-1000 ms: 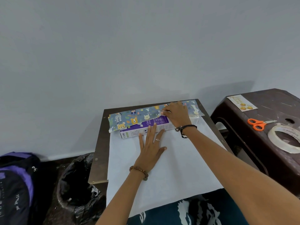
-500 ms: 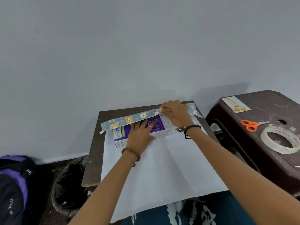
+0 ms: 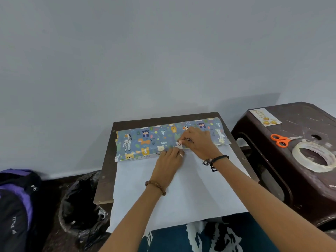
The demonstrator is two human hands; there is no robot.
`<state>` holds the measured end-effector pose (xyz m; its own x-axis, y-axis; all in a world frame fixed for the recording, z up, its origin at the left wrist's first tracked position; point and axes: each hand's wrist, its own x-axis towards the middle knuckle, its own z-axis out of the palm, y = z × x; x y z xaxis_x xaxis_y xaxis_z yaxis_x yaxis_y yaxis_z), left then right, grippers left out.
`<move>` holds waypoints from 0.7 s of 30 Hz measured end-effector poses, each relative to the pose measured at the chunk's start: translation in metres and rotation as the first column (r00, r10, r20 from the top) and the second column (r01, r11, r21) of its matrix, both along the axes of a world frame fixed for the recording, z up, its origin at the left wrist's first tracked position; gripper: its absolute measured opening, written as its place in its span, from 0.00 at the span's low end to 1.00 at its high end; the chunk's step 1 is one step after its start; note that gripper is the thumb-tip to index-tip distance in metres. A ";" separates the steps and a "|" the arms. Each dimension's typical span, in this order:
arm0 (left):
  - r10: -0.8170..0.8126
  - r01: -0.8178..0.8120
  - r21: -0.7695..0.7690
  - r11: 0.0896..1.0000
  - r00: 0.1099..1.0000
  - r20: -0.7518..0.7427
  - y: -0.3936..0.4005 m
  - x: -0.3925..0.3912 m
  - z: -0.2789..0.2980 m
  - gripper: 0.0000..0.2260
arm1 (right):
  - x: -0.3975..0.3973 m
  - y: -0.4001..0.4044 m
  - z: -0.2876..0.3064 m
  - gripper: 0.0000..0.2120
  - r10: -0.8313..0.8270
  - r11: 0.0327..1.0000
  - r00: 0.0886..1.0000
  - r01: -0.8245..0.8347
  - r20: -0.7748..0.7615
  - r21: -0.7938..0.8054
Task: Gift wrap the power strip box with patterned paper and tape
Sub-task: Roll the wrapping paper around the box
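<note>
Since the earlier frame the paper flap has come down over the box, hiding all but its near edge. Right hand pinches the flap's edge atop the box; left hand lies flat just near of it, pressing. Box runs left-right across the far table. Tape and scissors sit on the stool right, nearer the right hand. A lined bin stands left; its contents are unclear.

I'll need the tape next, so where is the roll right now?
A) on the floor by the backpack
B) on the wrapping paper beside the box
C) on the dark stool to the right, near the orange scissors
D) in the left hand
C: the tape roll lies on the dark stool, just in front of the orange scissors, away from both hands.
</note>
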<state>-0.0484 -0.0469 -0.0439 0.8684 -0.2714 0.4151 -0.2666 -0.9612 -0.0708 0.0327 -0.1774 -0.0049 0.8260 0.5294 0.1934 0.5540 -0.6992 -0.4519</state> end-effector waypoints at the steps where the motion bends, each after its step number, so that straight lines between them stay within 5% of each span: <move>1: -0.030 0.030 -0.013 0.999 0.999 -0.036 0.000 -0.003 -0.003 0.18 | 0.000 0.000 0.001 0.08 0.002 1.000 1.000 -0.002 0.002 -0.005; 7: -0.095 0.030 -0.217 0.976 0.950 -0.296 0.005 -0.015 -0.017 0.17 | -0.001 0.003 0.007 0.08 0.014 0.998 0.999 -0.012 0.041 -0.057; 14: 0.025 -0.048 -0.050 0.998 0.919 -0.394 0.009 -0.023 -0.025 0.23 | 0.002 0.005 0.008 0.14 0.055 0.978 0.995 -0.036 0.085 -0.204; 21: 0.011 -0.038 -0.057 0.998 0.912 -0.409 0.009 -0.023 -0.028 0.23 | -0.011 0.005 -0.004 0.19 0.143 0.908 0.955 -0.022 0.261 -0.417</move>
<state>-0.0712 -0.0381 -0.0715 0.9717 -0.2332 0.0383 -0.2360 -0.9666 0.0996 0.0222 -0.1720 -0.0085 0.7195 0.6751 0.1633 0.6783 -0.7335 0.0434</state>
